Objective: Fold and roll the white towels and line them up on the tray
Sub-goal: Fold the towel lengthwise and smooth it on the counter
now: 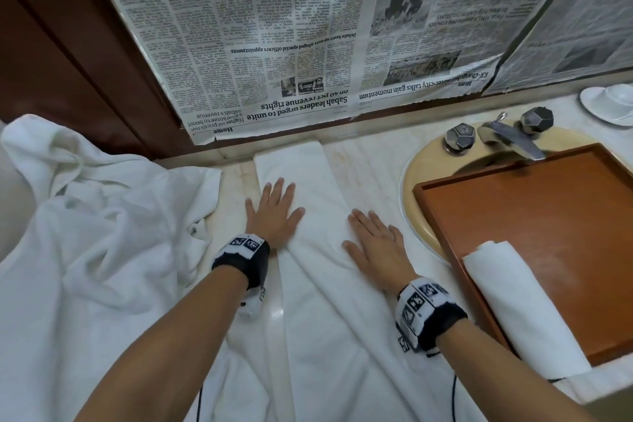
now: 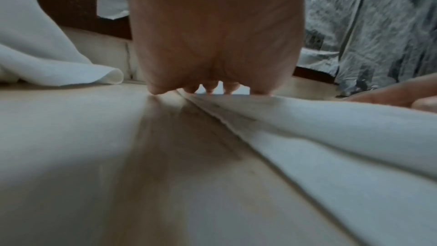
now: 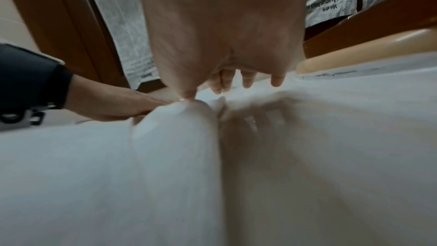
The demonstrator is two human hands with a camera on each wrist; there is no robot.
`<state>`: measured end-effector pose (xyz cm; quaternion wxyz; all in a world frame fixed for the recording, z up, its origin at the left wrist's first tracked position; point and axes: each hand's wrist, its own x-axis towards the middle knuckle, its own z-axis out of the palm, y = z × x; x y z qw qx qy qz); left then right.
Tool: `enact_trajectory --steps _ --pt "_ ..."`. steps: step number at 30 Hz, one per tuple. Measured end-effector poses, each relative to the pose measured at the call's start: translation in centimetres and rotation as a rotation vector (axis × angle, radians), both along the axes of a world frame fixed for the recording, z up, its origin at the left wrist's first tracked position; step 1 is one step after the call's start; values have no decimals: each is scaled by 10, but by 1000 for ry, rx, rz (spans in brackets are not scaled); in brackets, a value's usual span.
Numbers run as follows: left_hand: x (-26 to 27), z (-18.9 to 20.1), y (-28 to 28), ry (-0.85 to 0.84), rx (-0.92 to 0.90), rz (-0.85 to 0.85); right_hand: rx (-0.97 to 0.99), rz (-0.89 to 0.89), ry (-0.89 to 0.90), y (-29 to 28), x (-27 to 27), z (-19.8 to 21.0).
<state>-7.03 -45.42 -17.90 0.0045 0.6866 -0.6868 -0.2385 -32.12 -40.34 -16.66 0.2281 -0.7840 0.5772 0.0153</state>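
A white towel (image 1: 318,202) folded into a long strip lies on the marble counter and runs from the wall towards me. My left hand (image 1: 275,212) lies flat on its left edge with fingers spread. My right hand (image 1: 375,243) presses flat on its right side, fingers straight. A ridge of cloth (image 3: 179,137) stands up between the two hands. One rolled white towel (image 1: 520,308) lies at the near left corner of the brown wooden tray (image 1: 565,209). The left palm (image 2: 212,44) fills the top of the left wrist view, above the towel edge (image 2: 283,134).
A heap of loose white towels (image 1: 102,233) covers the counter at the left. The tray rests over a beige sink (image 1: 416,188) with a chrome faucet (image 1: 510,137). A white cup and saucer (image 1: 609,103) stand at the far right. Newspaper (image 1: 274,38) covers the wall behind.
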Motion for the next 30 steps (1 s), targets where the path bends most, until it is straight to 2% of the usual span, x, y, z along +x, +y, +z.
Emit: enact_trajectory --steps 2,5,12,14,16,19,25,30 --pt "-5 4 13 25 -58 23 -38 0 -12 18 -1 3" --pt "-17 8 39 14 -77 -17 -2 33 71 39 -4 0" --pt "-11 5 58 -23 -49 34 46 6 182 23 -5 -1" --pt "-9 7 63 -9 -73 61 25 -32 127 25 -4 4" --pt "-11 11 71 43 -98 82 -96 -64 -3 38 -2 13" --pt "-15 12 84 67 -69 48 -222 -20 -107 73 -3 16" --pt "-16 16 83 44 43 11 -17 -41 -33 102 -5 18" --pt "-12 21 78 38 139 -20 167 -52 -82 108 1 34"
